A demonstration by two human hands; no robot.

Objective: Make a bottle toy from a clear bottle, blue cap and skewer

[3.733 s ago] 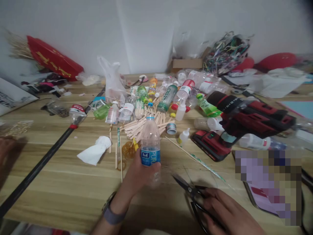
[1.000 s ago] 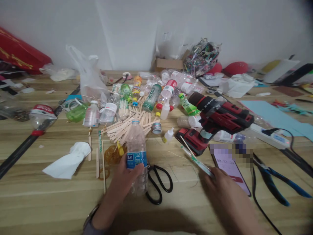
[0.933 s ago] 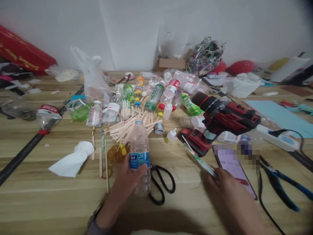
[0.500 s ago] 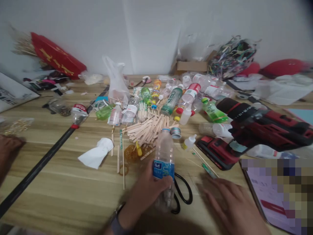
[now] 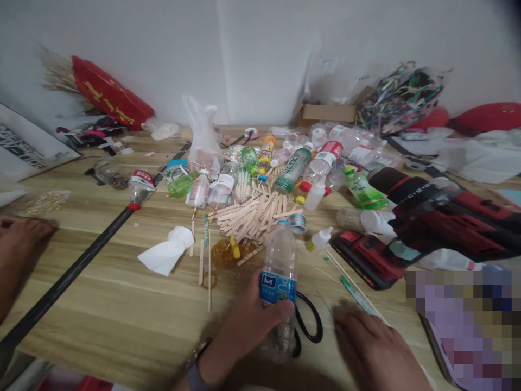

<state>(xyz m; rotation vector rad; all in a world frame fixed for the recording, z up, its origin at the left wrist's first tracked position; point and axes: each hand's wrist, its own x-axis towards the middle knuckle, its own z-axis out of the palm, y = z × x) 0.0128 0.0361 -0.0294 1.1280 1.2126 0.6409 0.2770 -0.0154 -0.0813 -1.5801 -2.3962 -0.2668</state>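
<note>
My left hand (image 5: pixel 260 320) is closed around a clear plastic bottle (image 5: pixel 280 260) with a blue label. The bottle stands upright, its light-blue neck pointing away from me. Black scissor-like handle loops (image 5: pixel 311 320) lie partly behind it; their other end is hidden. To the right, my right hand (image 5: pixel 372 342) rests palm down on the table with fingers loosely bent, slightly blurred, and no object visible in it. Just beyond its fingers are a thin wooden stick (image 5: pixel 336 263) and a green-and-clear wrapper (image 5: pixel 358 296). A heap of flat wooden sticks (image 5: pixel 252 214) lies past the bottle.
A red-and-black cordless drill (image 5: pixel 431 217) lies at right, above a pixelated phone (image 5: pixel 459 336). Several plastic bottles (image 5: pixel 293 168) crowd the back. A dark pole (image 5: pixel 81 260) with a cut bottle top crosses the left, near another person's hand (image 5: pixel 24 233). Crumpled tissue (image 5: pixel 166 252) lies left of centre.
The camera view has shifted, so the table things sit slightly further right. My right hand's fingers, earlier stretched out, are now more bent and closer together. My left hand keeps hold of the bottle.
</note>
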